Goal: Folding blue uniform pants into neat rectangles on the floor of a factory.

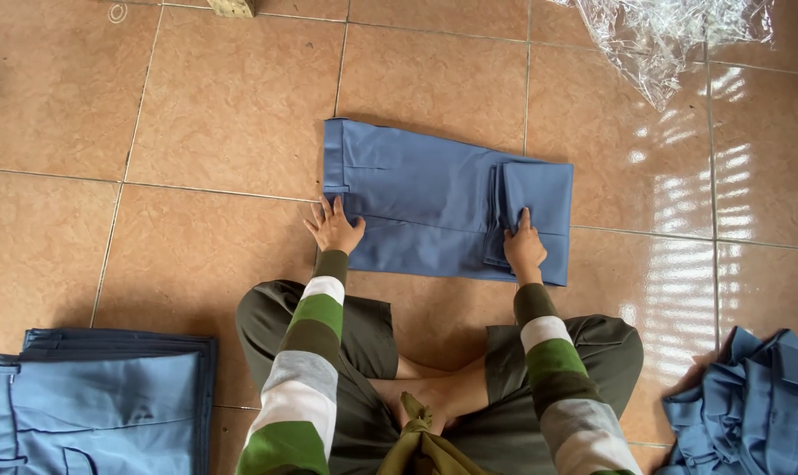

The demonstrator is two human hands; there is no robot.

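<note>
Folded blue cotton trousers (425, 211) lie flat on the tan tiled floor (214, 105). L hand (335, 227) is spread open, pressing the waist end; R hand (524, 249) is flat on the tucked leg end, nothing gripped. Fold approx halfway done; neat folded blue stack (100, 400) at left, loose blue heap (751, 409) at right.

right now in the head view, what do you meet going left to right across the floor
folded stack → left hand → blue trousers → right hand → clear plastic → loose blue pile

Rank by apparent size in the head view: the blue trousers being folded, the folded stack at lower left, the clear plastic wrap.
1. blue trousers
2. folded stack, cut off by the frame and nearer the camera, so close and unsure
3. clear plastic wrap, also cut off
</note>
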